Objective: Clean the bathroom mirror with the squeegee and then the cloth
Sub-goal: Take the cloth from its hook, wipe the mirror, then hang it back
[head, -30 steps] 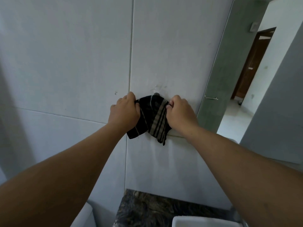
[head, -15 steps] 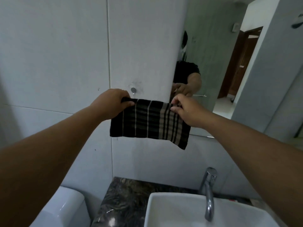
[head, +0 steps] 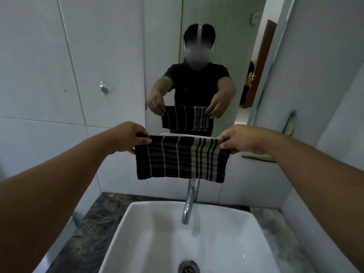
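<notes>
the cloth (head: pixel 182 157), dark with pale checked stripes, hangs stretched flat in the air in front of the mirror (head: pixel 212 56), above the tap (head: pixel 190 201) and the white sink (head: pixel 157 233). the left hand (head: pixel 128 137) pinches its upper left corner between thumb and fingers, and the right hand (head: pixel 238 139) pinches its upper right corner the same way, so the top edge runs nearly level and the rest drops freely. the cloth's lower edge covers the top of the tap. the mirror shows the reflection of the person holding the same cloth with both arms out, and a brown door (head: pixel 260 64) behind. left of the mirror is a pale tiled wall (head: pixel 49 75) with a small round metal fitting (head: pixel 104 90) on it. the sink sits on a dark marbled bench (head: pixel 94 219), its drain (head: pixel 189 267) at the bottom of the view. behind the right wrist a thin green-edged ledge (head: pixel 260 158) sticks out from the wall.
</notes>
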